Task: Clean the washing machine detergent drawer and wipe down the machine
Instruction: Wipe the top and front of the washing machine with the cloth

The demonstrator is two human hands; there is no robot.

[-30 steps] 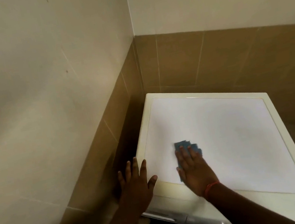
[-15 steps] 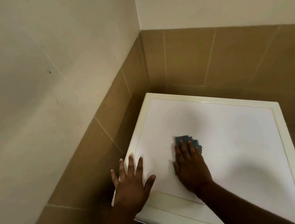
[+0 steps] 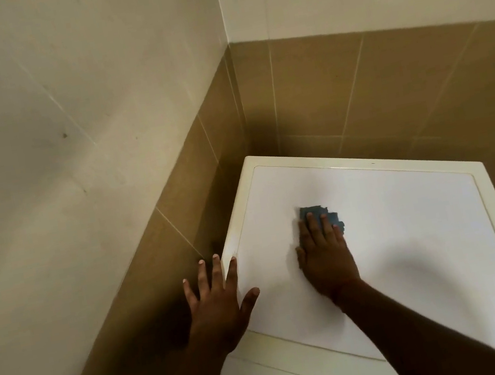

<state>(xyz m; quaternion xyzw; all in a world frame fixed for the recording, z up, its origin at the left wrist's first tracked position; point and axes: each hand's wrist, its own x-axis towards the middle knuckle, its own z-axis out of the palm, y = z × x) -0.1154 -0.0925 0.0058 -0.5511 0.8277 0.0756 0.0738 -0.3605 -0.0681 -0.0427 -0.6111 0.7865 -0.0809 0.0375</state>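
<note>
Washing machine (image 3: 395, 227) front cut off, right hand (image 3: 326, 259) flat, mostly hiding blue cloth (image 3: 317, 213), left hand (image 3: 217, 298) spread

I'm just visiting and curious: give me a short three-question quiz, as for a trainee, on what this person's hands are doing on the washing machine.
1. True or false: the right hand presses a small blue cloth flat on the white washing machine top.
2. Where is the left hand? A) on the brown wall tiles B) spread at the top's left front edge C) holding the cloth
3. Fill in: the cloth shows beyond the right hand's ____.

Key
1. True.
2. B.
3. Fingertips.
</note>
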